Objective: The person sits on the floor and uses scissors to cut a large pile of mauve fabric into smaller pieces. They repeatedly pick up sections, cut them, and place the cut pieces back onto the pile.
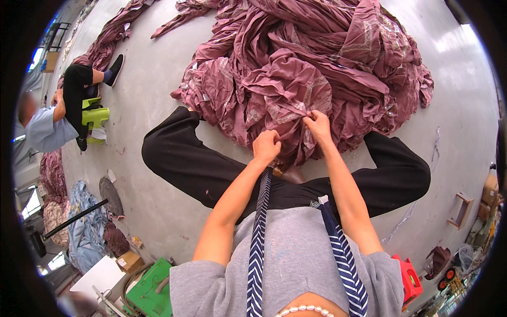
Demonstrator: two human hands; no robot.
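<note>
A large heap of mauve patterned fabric (288,79) lies on the floor in front of me, reaching between my spread knees. My left hand (266,147) is closed on a fold at its near edge, with the fingertips pressed together. Slightly farther out and to the right, my right hand (318,127) pinches another part of the same fabric. A short stretch of cloth runs between the two hands. Small white tags show on the left part of the heap. Exactly what lies between the fingertips is hidden.
At the left, another person (50,124) sits on a green stool (95,117) beside more mauve cloth. Blue fabric (87,227) and a green box-like object (149,288) are at lower left. A red stool (407,280) stands behind my right side, near a small wooden frame (460,211).
</note>
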